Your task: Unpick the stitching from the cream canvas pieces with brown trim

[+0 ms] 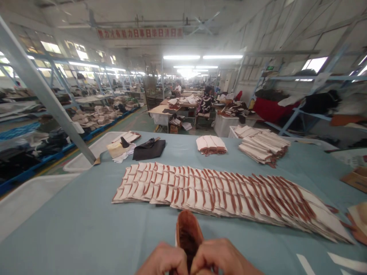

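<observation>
At the near side of the blue-green table [94, 225], low in the head view, a hollow brown piece [189, 231] with a pale outer side is held between two bare hands, its rounded end pointing away from the person and its dark inside showing. The left hand [166, 260] has its fingers curled inward and pinching the near left part of the piece; the right hand [225, 255] pinches the near right part in the same way, the two hands close together, though the fingertips are partly hidden. Just beyond the piece, a long row of overlapping white pieces with brown edges [223, 191] stretches across the table, slanting toward the right. Behind that row lie a small stack [211, 143] of similar pieces and, to its right, a larger, looser stack [262, 145]. Toward the far left, a black cloth [150, 149] lies beside a pale yellow block [115, 150] and a crumpled white cloth [125, 154]. White strips [306, 264] show at the lower right. Beyond the table, a person in a dark patterned top [205, 102] sits at another table, under bright ceiling lights [182, 57].
</observation>
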The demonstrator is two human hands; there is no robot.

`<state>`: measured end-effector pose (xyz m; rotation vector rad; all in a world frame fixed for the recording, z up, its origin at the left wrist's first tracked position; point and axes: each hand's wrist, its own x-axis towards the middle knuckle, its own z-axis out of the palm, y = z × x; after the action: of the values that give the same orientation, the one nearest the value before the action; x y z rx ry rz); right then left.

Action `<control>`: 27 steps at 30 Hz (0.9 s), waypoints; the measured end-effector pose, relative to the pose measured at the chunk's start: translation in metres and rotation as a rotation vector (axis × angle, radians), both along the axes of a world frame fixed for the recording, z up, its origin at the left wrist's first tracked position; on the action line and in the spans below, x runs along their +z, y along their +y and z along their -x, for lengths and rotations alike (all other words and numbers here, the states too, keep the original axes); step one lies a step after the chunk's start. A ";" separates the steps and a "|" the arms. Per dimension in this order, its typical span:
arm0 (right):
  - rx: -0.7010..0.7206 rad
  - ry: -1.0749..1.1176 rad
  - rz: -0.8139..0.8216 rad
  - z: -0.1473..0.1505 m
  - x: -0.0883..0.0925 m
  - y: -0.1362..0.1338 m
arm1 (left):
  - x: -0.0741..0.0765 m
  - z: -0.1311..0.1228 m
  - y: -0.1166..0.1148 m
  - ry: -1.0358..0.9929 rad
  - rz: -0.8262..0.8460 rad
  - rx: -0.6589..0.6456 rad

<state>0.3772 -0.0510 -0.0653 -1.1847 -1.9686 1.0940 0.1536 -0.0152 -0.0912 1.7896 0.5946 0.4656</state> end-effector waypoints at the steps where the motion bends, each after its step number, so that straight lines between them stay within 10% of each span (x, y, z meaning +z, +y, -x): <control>1: -0.027 0.038 0.093 0.003 0.012 0.003 | 0.011 -0.002 -0.004 -0.068 0.064 0.023; 6: 0.224 0.326 0.157 0.010 0.029 0.034 | 0.040 -0.007 -0.007 -0.402 0.271 0.199; 19: 0.204 0.202 0.218 0.009 0.024 0.045 | 0.009 0.008 0.010 -0.423 0.347 0.183; 27: 0.197 -0.073 -0.155 0.012 0.056 0.002 | 0.062 0.018 -0.027 -0.046 -0.231 0.176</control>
<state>0.3657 -0.0486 -0.0094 -0.9777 -2.2214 0.9833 0.1359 -0.0418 -0.0291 1.9471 0.6912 0.7186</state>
